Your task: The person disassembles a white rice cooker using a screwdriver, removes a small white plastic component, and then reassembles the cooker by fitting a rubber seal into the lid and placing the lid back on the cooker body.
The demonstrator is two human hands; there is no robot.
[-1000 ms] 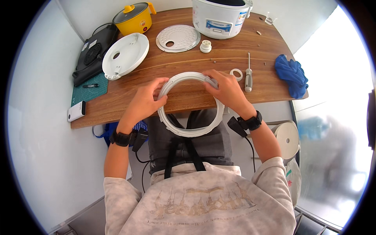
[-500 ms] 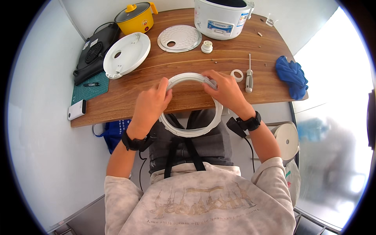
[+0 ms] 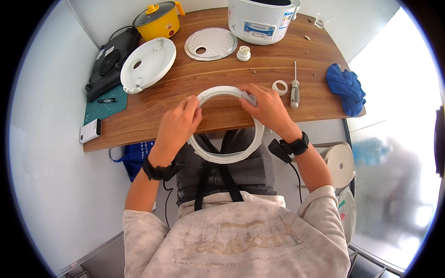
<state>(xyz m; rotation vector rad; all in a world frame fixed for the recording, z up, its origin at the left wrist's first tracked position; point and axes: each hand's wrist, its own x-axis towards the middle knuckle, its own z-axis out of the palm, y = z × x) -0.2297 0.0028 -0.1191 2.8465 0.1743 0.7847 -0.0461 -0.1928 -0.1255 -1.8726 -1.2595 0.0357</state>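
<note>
Left fingers (image 3: 189, 104) moved inward — they and right fingers (image 3: 253, 89) grip a notched white ring (image 3: 227, 158).

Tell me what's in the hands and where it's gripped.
A white ring: the left hand grips its upper-left rim, the right hand its upper-right rim.

Left grip (image 3: 178, 123) and right grip (image 3: 269, 106) curl inward, backs upward.

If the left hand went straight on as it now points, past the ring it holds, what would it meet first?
Beyond the white ring, probably the dimpled round plate on the wooden table; depth is unclear, so the left hand could pass above it.
</note>
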